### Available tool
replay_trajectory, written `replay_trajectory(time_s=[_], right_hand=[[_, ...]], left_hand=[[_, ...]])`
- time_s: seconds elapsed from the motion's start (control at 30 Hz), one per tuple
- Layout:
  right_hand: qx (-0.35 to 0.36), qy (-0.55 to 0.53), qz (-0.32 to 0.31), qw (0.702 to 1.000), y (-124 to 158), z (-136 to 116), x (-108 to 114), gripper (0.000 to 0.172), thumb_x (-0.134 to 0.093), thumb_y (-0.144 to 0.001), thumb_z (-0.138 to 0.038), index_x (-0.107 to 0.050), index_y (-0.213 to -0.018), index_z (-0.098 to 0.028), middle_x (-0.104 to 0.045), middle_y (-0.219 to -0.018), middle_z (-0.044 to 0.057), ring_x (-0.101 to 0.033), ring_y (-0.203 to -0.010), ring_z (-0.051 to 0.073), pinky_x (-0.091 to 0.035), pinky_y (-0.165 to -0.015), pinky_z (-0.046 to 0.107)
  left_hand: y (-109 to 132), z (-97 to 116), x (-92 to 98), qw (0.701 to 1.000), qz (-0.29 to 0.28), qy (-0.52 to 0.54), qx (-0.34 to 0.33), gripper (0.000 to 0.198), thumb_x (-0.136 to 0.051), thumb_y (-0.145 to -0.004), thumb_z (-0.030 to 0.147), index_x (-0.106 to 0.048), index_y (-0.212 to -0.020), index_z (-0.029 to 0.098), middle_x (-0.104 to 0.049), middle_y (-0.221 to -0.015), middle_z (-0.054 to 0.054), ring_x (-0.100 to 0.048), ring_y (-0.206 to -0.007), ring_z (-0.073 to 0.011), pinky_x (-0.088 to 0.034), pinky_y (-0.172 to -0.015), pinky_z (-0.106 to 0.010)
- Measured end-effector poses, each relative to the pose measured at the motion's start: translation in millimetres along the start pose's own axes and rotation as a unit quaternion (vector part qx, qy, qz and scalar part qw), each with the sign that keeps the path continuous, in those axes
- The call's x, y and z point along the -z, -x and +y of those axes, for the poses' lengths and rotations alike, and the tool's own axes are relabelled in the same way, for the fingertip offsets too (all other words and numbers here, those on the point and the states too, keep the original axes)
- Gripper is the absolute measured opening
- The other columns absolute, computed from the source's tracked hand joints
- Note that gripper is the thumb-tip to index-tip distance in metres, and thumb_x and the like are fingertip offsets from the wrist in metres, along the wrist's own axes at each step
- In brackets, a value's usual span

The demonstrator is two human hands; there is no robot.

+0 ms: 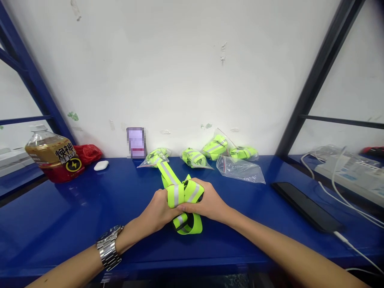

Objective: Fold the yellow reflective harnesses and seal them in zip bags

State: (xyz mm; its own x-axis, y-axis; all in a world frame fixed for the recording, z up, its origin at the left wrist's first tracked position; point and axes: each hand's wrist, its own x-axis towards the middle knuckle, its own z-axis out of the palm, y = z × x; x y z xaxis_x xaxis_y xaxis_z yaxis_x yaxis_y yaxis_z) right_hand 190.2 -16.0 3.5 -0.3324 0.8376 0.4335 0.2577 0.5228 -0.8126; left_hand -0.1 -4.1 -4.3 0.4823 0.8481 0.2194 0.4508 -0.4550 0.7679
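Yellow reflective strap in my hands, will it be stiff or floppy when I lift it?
The strap is probably floppy, since it bends into loops at the left hand and right hand. It looks light, being thin, flat bands. It may unwind if released, as one loop sits open below the hands.

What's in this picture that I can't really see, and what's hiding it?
In the head view:
- Left hand: its fingertips are hidden behind the yellow strap.
- Purple screen: blocky blurring hides what it shows.
- Red bag: the bottle covers part.
- Watch: its dial is too tilted to read.
- Charging cable: the right edge cuts it off.
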Motion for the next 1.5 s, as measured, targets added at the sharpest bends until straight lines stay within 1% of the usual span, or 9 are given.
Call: replay_trajectory(time_s=[0.37, 0.53, 0.63, 0.73, 0.87, 1.0, 1.17, 1.3, 1.5], right_hand=[[-0.051, -0.186, 0.009, 0.981, 0, 2, -13, 0.035, -0.086, -0.056, -0.035, -0.064, -0.074, -0.014, -0.061, -0.068, -0.001, -0.051, -0.061, 0.012, -0.042, -0.056, 0.025], [-0.037, -0.169, 0.084, 0.981, -8, 3, -2, 0.026, -0.082, -0.063, -0.033, -0.065, -0.069, -0.014, -0.060, -0.063, 0.000, -0.051, -0.055, 0.011, -0.041, -0.051, 0.024], [0.001, -0.129, 0.144, 0.981, -19, 4, 18, 0.023, -0.080, -0.066, -0.033, -0.069, -0.074, -0.014, -0.063, -0.065, 0.001, -0.054, -0.057, 0.013, -0.045, -0.053, 0.025], [0.047, -0.067, 0.241, 0.967, -34, -1, 37, 0.021, -0.078, -0.067, -0.032, -0.070, -0.072, -0.014, -0.065, -0.065, 0.002, -0.056, -0.057, 0.015, -0.046, -0.054, 0.027], [0.124, 0.025, 0.285, 0.950, -48, -13, 46, 0.015, -0.073, -0.072, -0.029, -0.070, -0.073, -0.015, -0.062, -0.061, -0.001, -0.055, -0.055, 0.014, -0.044, -0.051, 0.025], [0.214, 0.068, 0.228, 0.947, -46, -25, 40, 0.015, -0.067, -0.075, -0.023, -0.072, -0.087, -0.016, -0.069, -0.073, 0.000, -0.063, -0.064, 0.016, -0.050, -0.058, 0.025], [0.251, 0.043, 0.177, 0.951, -30, -29, 26, 0.029, -0.069, -0.074, -0.020, -0.072, -0.103, -0.019, -0.075, -0.096, 0.004, -0.070, -0.082, 0.021, -0.055, -0.074, 0.030], [0.177, -0.060, 0.162, 0.969, -17, -26, 10, 0.026, -0.075, -0.070, -0.023, -0.074, -0.095, -0.018, -0.074, -0.079, 0.002, -0.067, -0.068, 0.019, -0.054, -0.064, 0.029], [0.048, -0.154, 0.131, 0.978, -3, -11, -5, 0.014, -0.079, -0.067, -0.025, -0.073, -0.073, -0.014, -0.065, -0.062, 0.000, -0.055, -0.053, 0.013, -0.044, -0.050, 0.024]], left_hand=[[0, 3, 2.5, 0.987, 0.022, -0.142, -0.076, 0.017, -0.061, -0.081, 0.035, -0.063, -0.081, 0.019, -0.063, -0.085, -0.002, -0.061, -0.074, -0.0169, -0.048, -0.067, -0.028], [-13, 29, 12.2, 0.993, -0.037, -0.090, -0.067, 0.045, -0.066, -0.079, 0.048, -0.057, -0.115, 0.022, -0.063, -0.106, -0.004, -0.061, -0.092, -0.0212, -0.050, -0.079, -0.033], [-12, 41, 7.8, 0.987, 0.078, -0.113, -0.088, 0.054, -0.062, -0.082, 0.048, -0.047, -0.125, 0.018, -0.057, -0.118, -0.010, -0.052, -0.113, -0.0267, -0.043, -0.097, -0.042], [4, 53, -7.3, 0.970, 0.182, -0.116, -0.111, 0.039, -0.055, -0.087, 0.044, -0.050, -0.115, 0.016, -0.056, -0.110, -0.012, -0.052, -0.106, -0.0259, -0.042, -0.096, -0.042], [20, 72, -27.6, 0.992, -0.023, 0.117, -0.033, 0.034, -0.044, -0.093, 0.050, -0.054, -0.104, 0.019, -0.061, -0.086, -0.005, -0.058, -0.079, -0.0183, -0.048, -0.075, -0.032], [-1, 83, -28.2, 0.882, 0.019, 0.457, 0.116, 0.063, -0.034, -0.091, 0.064, -0.053, -0.112, 0.008, -0.064, -0.102, -0.017, -0.062, -0.094, -0.0261, -0.049, -0.082, -0.038], [-29, 76, -13.1, 0.768, 0.026, 0.608, 0.200, 0.077, -0.024, -0.090, 0.069, -0.061, -0.109, 0.004, -0.067, -0.101, -0.021, -0.063, -0.097, -0.0295, -0.050, -0.088, -0.043], [-35, 65, -7.2, 0.729, 0.092, 0.655, 0.176, 0.042, -0.047, -0.091, 0.052, -0.065, -0.103, 0.016, -0.071, -0.087, -0.007, -0.066, -0.076, -0.0201, -0.054, -0.070, -0.033], [-33, 51, -7.2, 0.740, 0.077, 0.622, 0.245, 0.014, -0.063, -0.080, 0.023, -0.066, -0.089, 0.013, -0.071, -0.075, -0.004, -0.066, -0.062, -0.0166, -0.052, -0.056, -0.026]])
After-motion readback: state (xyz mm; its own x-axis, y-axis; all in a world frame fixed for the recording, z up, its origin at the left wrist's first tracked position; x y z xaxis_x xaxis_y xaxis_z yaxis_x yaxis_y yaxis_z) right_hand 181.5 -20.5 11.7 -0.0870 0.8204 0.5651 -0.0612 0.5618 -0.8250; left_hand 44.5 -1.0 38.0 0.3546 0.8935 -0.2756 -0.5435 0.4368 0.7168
